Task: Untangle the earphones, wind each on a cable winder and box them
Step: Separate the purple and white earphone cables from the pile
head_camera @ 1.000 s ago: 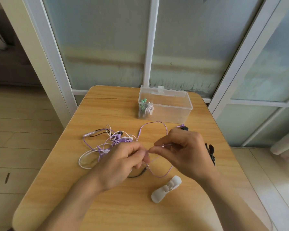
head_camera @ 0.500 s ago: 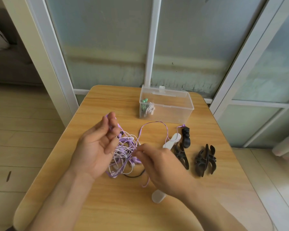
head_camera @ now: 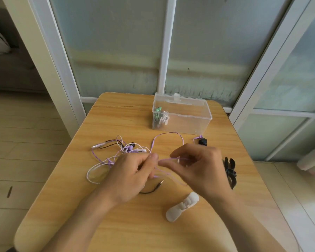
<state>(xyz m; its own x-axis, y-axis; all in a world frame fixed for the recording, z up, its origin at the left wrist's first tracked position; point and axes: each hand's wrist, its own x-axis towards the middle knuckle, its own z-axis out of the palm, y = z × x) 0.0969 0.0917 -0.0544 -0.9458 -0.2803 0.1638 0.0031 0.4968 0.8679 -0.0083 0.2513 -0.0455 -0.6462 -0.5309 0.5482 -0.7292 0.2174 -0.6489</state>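
A tangle of purple, white and black earphone cables [head_camera: 116,153] lies on the wooden table [head_camera: 131,224]. My left hand [head_camera: 131,175] pinches a purple cable strand at its fingertips. My right hand [head_camera: 196,168] pinches the same purple strand a little to the right, and the cable runs taut between them. A black plug end [head_camera: 158,185] sticks out below my left hand. A white cable winder [head_camera: 182,206] lies near the front, below my right wrist. The clear plastic box [head_camera: 189,120] stands open at the back, with wound green and white earphones [head_camera: 160,117] in its left end.
Black cable winders [head_camera: 230,170] lie to the right of my right hand, and another black piece [head_camera: 202,141] sits in front of the box. The table stands against frosted glass panels with white frames. The table's right edge runs close to the black winders.
The tangle, lifted in my left hand half a second ago, lies spread on the table again. Both hands have come together over the middle and now pinch one purple strand.
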